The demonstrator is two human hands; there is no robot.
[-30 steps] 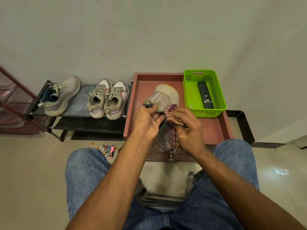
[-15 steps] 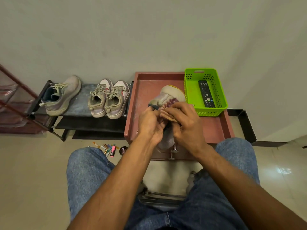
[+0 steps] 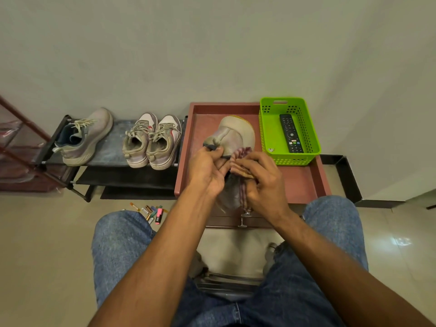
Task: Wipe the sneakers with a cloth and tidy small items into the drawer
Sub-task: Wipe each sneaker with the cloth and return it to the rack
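The held low-cut fabric sneaker (image 3: 232,135) is pale grey-beige with a yellow sole edge. The crumpled cotton cloth (image 3: 241,155) shows maroon-and-cream checks. The perforated plastic basket (image 3: 271,128) is lime green; the slim remote control (image 3: 291,133) is black. The shallow wooden tray (image 3: 304,178) is reddish-brown.

Home entryway: shoe rack (image 3: 111,161) (worn sneakers (image 3: 153,140)), tiled floor (image 3: 42,244).

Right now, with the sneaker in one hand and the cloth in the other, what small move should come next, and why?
Probably draw the cloth along the sneaker toward its toe. The left hand grips the heel, the right hand presses the cloth near the collar, and the front of the shoe lies uncovered.
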